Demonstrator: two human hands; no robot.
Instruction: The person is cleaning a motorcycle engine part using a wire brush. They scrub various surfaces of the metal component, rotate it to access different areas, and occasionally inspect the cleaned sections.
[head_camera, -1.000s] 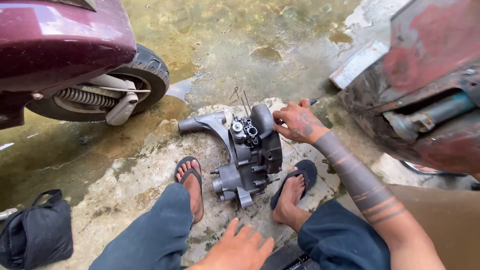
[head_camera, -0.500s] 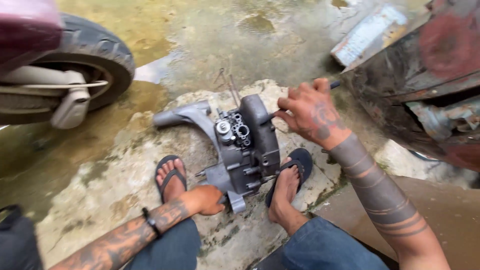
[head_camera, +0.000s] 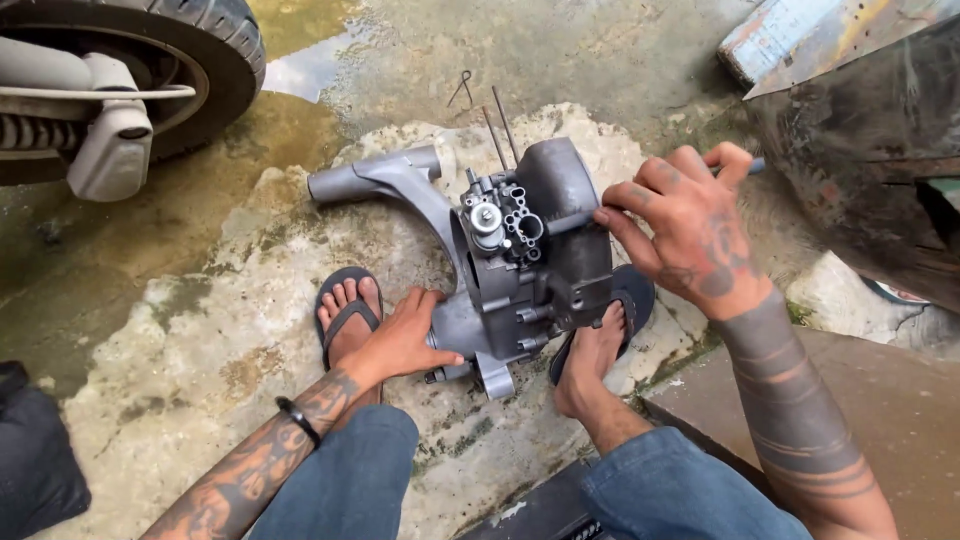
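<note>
Outdoor yard, wet concrete floor (head_camera: 600, 60) with puddles and a pale, worn patch where the work sits. A scooter's rear wheel (head_camera: 150, 70) stands off to the far left, a rusted, dark metal body panel (head_camera: 870, 170) close on the right, a black bag (head_camera: 35, 460) at the lower left edge.

The person sits low, sandalled feet planted either side of a grey engine casing (head_camera: 530, 270) that stands on the ground between them. The feet seem to act as chocks, keeping the block from sliding.

Left hand (head_camera: 405, 340): palm and fingers pressed flat against the lower left flank of the casing, not curled round anything. It looks like a bracing hold, steadying the block from below the working point.

Right hand (head_camera: 690, 225): fingers closed around a thin tool (head_camera: 755, 165), whose grey end pokes out beyond the knuckles; the fingertips meet the casing's upper right shoulder. The tool's tip is hidden, so I cannot tell what it engages.

The casing: dull grey cast metal, grimy, upright. A long arm (head_camera: 385, 180) runs out to the left of the grip. Just left of the right fingertips, an open face shows round ports and a bright shaft stub (head_camera: 488, 218). Two thin studs (head_camera: 500, 125) rise above it.
</note>
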